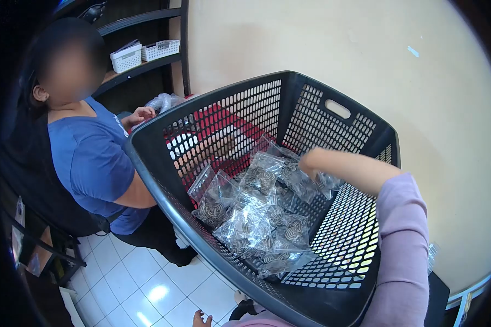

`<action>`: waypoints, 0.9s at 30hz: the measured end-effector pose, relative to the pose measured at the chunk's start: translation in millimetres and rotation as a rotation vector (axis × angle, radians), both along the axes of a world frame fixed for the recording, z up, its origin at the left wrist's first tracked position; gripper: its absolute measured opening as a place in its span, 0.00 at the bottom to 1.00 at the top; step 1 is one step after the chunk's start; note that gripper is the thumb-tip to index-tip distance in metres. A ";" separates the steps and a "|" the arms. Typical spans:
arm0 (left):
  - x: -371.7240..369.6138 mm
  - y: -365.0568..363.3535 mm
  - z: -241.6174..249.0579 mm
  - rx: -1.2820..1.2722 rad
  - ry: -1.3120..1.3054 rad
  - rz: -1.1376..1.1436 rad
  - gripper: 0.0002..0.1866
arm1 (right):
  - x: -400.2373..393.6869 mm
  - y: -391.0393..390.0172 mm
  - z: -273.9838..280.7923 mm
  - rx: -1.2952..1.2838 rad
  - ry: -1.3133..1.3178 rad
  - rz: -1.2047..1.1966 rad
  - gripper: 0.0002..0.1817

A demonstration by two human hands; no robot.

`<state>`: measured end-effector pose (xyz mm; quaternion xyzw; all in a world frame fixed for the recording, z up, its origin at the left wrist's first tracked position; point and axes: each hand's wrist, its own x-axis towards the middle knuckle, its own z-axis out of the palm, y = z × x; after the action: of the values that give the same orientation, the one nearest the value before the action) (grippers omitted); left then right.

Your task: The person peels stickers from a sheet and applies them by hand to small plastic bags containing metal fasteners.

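A large black plastic basket [341, 305] with slotted walls stands tilted in view before me. Inside it lies a pile of clear zip bags [251, 218], each with grey spiral coils in it. My right hand [312, 162] reaches over the basket's right wall, bent at the wrist, down among the bags at the back. Its fingers are hidden, so whether it grips a bag does not show. At the bottom edge, outside the basket, my left hand [203, 319] shows only in part. Its fingers look loosely apart, with nothing visible in them.
A person in a blue shirt [90, 152] stands to the left, one hand [142, 115] behind the basket's rim. Dark shelves [142, 22] hold white baskets [126, 58]. Something red [223, 111] shows through the slots. A pale wall [420, 98] rises behind; white tiles [147, 278] cover the floor.
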<state>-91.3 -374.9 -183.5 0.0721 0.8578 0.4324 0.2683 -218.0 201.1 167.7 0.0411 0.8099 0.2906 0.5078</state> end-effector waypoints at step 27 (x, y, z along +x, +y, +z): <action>158.3 349.5 277.4 0.879 -0.290 -1.253 0.27 | 451.5 -121.1 109.3 -0.560 0.704 -0.494 0.10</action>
<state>67.0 -25.5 93.9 0.5857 0.3631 0.5057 0.5190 233.5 80.0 277.0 0.1893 0.9447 -0.0977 0.2493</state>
